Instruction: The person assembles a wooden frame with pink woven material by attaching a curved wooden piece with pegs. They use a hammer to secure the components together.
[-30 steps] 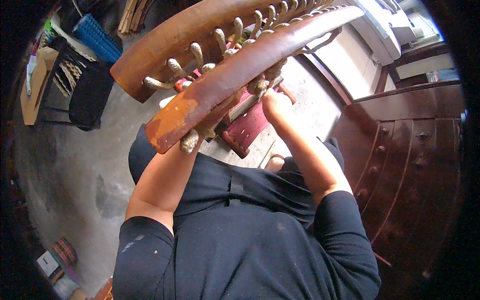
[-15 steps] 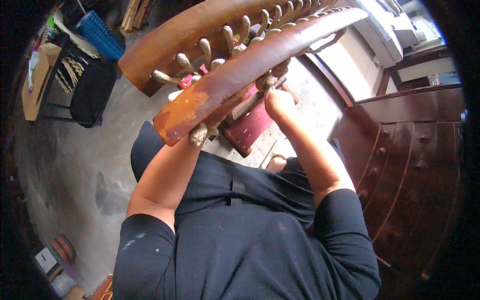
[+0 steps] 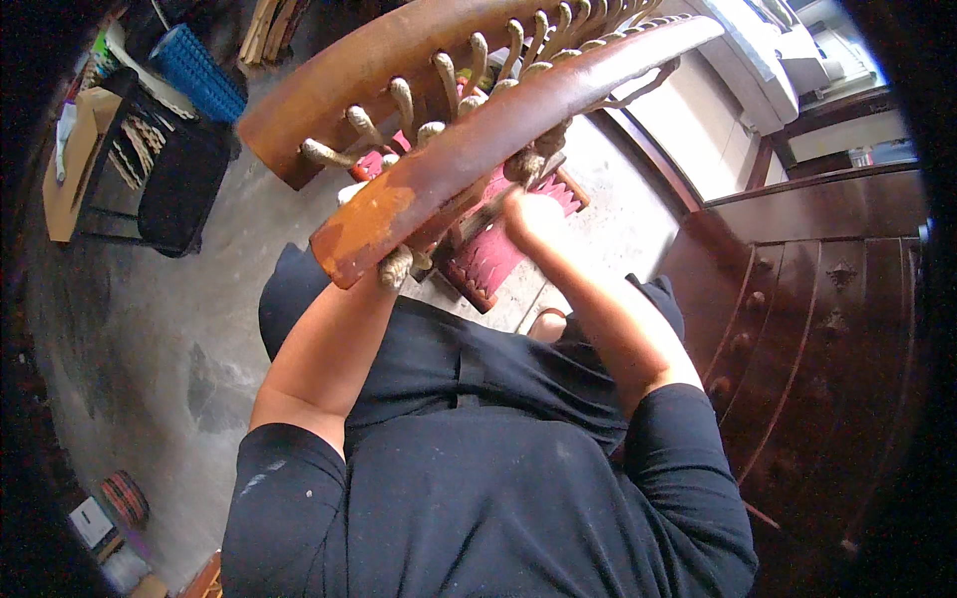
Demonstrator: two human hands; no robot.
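Observation:
Two long, curved brown wooden rails, a near one [image 3: 538, 110] and a far one [image 3: 329, 85], slant up to the right before me. Thick pale rope [image 3: 402, 102] runs in loops through holes along them. The near rail's lower left end has a worn orange patch. My left forearm [image 3: 334, 334] goes up behind that end, beside a rope knot [image 3: 395, 267]; the left fingers are hidden. My right hand [image 3: 530, 214] is under the near rail, just below another knot [image 3: 525, 167]. It looks closed, but glare and the rail hide what it grips.
Below the rails lies a pink-red piece with wooden edges [image 3: 488, 254]. To the left are a black chair-like frame [image 3: 184, 189] with cardboard and a blue textured roll [image 3: 199, 75]. Dark panelled wood furniture [image 3: 827, 329] stands close on the right.
My right hand has moved slightly left and down, away from the knot above it. More of the pink-red piece shows beneath. The rails and my left arm have barely shifted.

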